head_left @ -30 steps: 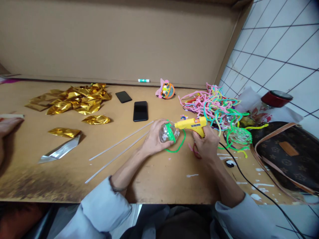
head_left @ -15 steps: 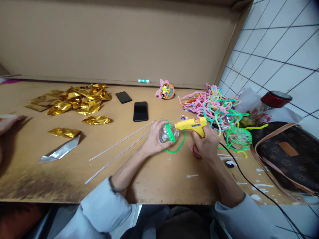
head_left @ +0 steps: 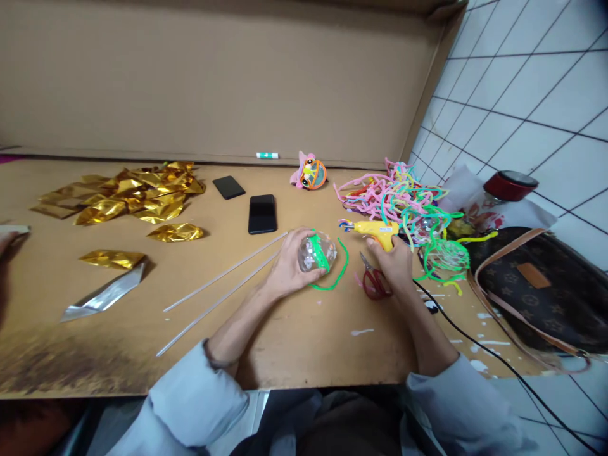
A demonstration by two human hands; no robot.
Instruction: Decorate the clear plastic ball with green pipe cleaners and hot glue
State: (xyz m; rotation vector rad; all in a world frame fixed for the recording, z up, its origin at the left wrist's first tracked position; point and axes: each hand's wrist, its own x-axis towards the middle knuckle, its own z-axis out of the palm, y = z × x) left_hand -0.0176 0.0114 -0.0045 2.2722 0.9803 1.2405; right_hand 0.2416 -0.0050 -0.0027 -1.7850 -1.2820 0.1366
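Observation:
My left hand [head_left: 291, 266] is wrapped round a clear ball [head_left: 329, 247] that has green pipe cleaner strips across it. A loose green strand [head_left: 344, 269] curves from beneath the ball onto the table. In my right hand [head_left: 396, 263] is a yellow glue gun [head_left: 375, 230], its nozzle pointing left, apart from the ball. Red-handled scissors [head_left: 375, 283] lie beside my right hand. Two thin clear sticks [head_left: 216, 308] stretch out left of the ball.
Gold foil pieces [head_left: 137, 190] and a silver strip [head_left: 105, 295] lie left. Two phones [head_left: 262, 214], a glue stick [head_left: 267, 155] and a decorated ball [head_left: 311, 173] sit farther back. Tangled pipe cleaners [head_left: 387, 193], a red-lidded jar [head_left: 510, 185] and a brown bag [head_left: 546, 285] occupy the right. Another person's hand [head_left: 7, 239] shows left.
The glue gun has drawn away from the ball, moving slightly right with my right hand. More of the scissors shows. The other person's hand is less in view.

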